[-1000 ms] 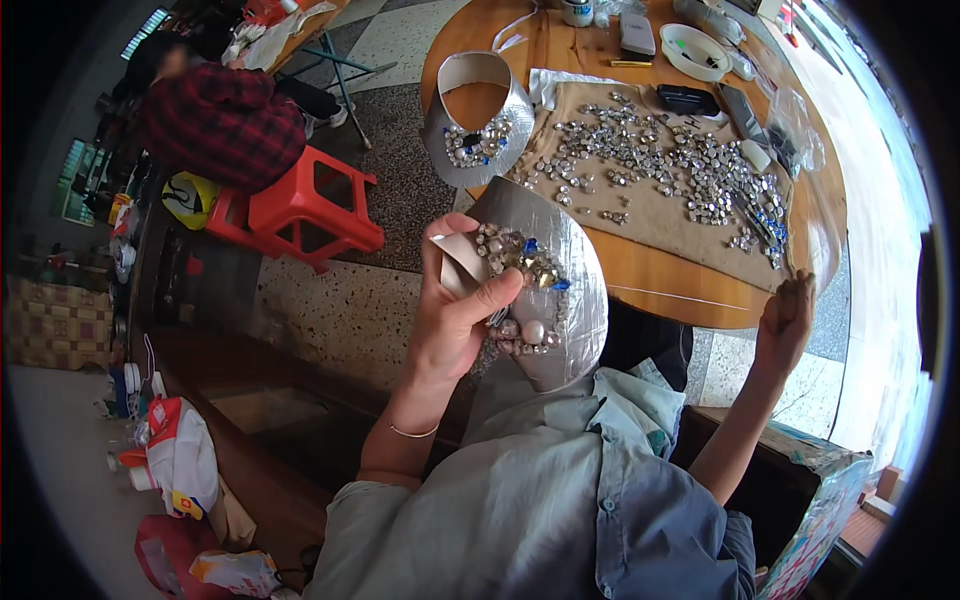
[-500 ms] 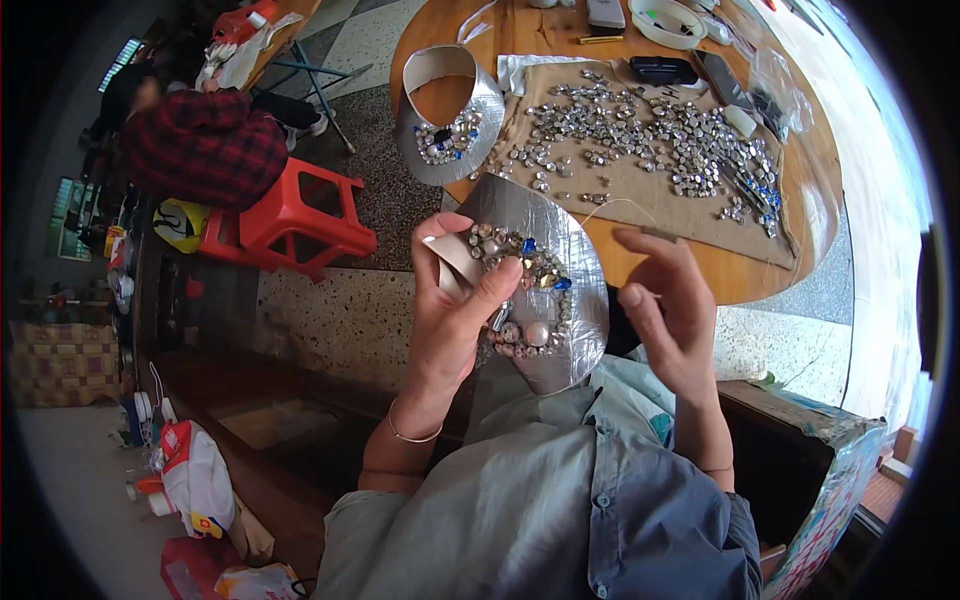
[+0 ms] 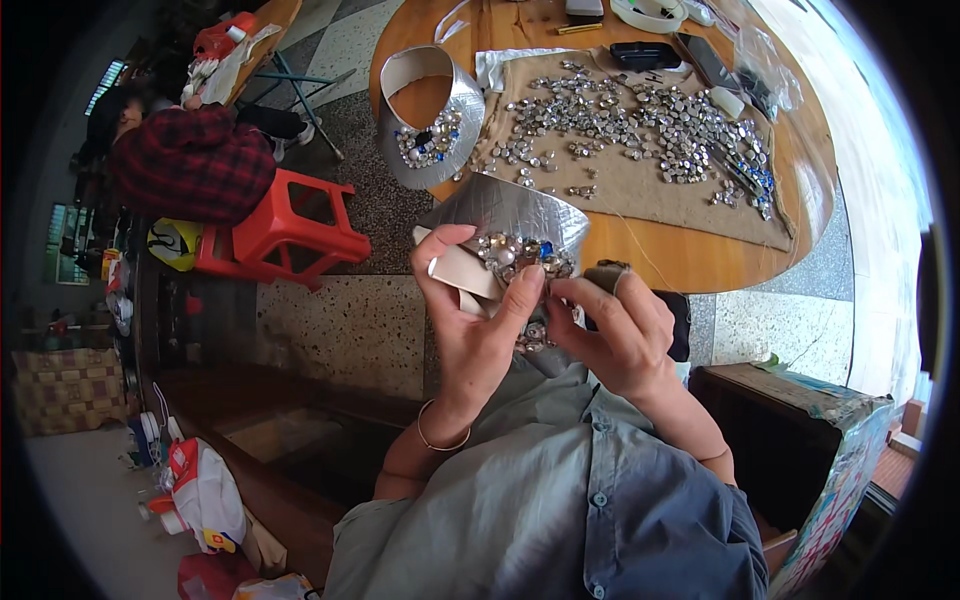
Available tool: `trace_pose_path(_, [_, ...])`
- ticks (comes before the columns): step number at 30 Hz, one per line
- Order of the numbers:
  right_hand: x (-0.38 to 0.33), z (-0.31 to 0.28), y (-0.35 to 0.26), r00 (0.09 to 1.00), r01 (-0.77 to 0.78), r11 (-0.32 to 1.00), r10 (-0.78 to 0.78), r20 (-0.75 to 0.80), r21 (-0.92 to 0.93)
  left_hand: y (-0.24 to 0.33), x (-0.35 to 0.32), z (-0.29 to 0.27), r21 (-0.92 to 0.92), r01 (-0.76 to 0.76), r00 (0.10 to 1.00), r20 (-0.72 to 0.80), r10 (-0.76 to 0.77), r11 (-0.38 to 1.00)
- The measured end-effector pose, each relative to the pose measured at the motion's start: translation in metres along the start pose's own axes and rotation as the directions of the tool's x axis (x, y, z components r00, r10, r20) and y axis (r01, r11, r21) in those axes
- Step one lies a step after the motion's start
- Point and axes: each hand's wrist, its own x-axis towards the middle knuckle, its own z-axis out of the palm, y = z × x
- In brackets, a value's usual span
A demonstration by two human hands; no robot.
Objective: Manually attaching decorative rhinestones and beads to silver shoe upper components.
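Note:
My left hand (image 3: 468, 345) is closed around a curved, silver-covered piece (image 3: 512, 205) with a folded cream strip (image 3: 466, 278) on its near side. Clear and blue rhinestones and pearl-like beads (image 3: 512, 250) form a cluster on the silver face, and my left thumb presses among them. From the right, my right hand (image 3: 625, 330) comes up to the cluster with its thumb and fingertips pinched together. What they hold is too small to make out. Something dark (image 3: 606, 273) shows at its fingers. A thin thread (image 3: 640, 252) crosses the table's near edge beyond that hand.
Loose rhinestones (image 3: 680, 140) cover a brown cloth (image 3: 620, 205) on the wooden table (image 3: 690, 270). A second beaded silver piece (image 3: 455, 110) stands on the table's left side. A black tray (image 3: 645, 55) lies farther back. Leftward are a red stool (image 3: 290, 235) and a seated person (image 3: 190, 165).
My right hand has moved left to the bead cluster, its spread fingers closing into a pinch. The silver piece has tilted in my left hand, showing less of its face.

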Motion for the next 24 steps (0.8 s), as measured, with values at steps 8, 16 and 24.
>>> trace_pose_path(8, [0.029,-0.021,0.028,0.7,-0.473,0.247,0.688,0.19,0.846,0.001,-0.002,-0.005,-0.119,0.174,0.982,0.1,-0.162,0.978])
trace_pose_path(16, [0.005,-0.02,0.094,0.581,-0.754,0.334,-0.062,0.812,0.565,0.009,0.004,-0.002,-0.274,0.282,0.956,0.157,-0.247,0.919])
trace_pose_path(24, [0.021,0.008,0.04,0.712,-0.23,-0.792,0.259,0.653,0.566,0.009,0.001,0.005,-0.298,0.279,0.959,0.144,-0.246,0.913])
